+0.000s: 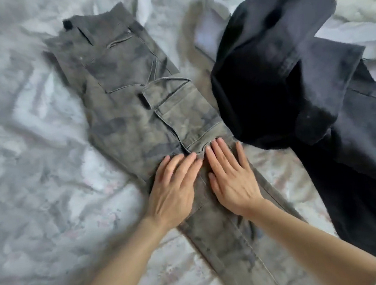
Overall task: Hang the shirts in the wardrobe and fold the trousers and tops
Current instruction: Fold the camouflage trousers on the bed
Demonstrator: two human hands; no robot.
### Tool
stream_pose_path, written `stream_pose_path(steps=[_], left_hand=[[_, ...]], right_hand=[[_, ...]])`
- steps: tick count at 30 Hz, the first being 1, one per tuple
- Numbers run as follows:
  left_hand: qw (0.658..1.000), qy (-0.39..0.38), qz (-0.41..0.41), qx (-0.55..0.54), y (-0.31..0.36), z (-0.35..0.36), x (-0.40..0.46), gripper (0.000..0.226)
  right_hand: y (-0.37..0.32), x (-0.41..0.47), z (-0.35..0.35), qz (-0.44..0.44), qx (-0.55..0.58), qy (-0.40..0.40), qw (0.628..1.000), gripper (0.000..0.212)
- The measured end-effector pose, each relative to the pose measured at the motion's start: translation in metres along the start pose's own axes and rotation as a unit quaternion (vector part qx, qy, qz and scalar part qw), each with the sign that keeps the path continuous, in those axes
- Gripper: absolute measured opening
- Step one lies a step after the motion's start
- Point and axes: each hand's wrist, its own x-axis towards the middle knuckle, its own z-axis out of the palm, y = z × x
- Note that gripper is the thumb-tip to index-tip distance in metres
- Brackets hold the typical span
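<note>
The camouflage cargo trousers (144, 105) lay along the floral bedsheet (30, 161), long axis running from the person up and leftward, a dark garment (294, 86) just beside them. Left hand (174, 191) and right hand (232, 179) pressed flat at mid-length, fingers straight and close together, pointing toward the waistband end.

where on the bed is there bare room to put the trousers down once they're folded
The widest bare patch is the bedsheet left of the camouflage trousers, running from the top of the view down past the left hand. A narrow strip of sheet shows between the trousers and the dark garments. The right side is crowded: those dark garments lie heaped over white fabric.
</note>
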Motion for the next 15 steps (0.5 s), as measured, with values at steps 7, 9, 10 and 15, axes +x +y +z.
stream_pose_path(steps=[7, 9, 10, 15], left_hand=[[0.973, -0.08, -0.202, 0.08, -0.08, -0.012, 0.045, 0.056], [0.966, -0.083, -0.234, 0.074, -0.087, -0.008, 0.056, 0.055], [0.962, -0.078, -0.251, 0.07, -0.096, -0.008, 0.063, 0.056], [0.955, -0.063, -0.277, 0.083, -0.143, -0.004, 0.097, 0.061]], right_hand=[[-0.006, 0.075, -0.019, -0.023, 0.056, 0.104, 0.993, 0.033], [-0.017, 0.11, -0.015, -0.045, 0.012, 0.011, 0.999, 0.043], [-0.021, 0.13, -0.012, -0.06, -0.009, -0.037, 0.997, 0.046], [-0.019, 0.214, 0.011, -0.084, -0.086, -0.131, 0.984, 0.057]])
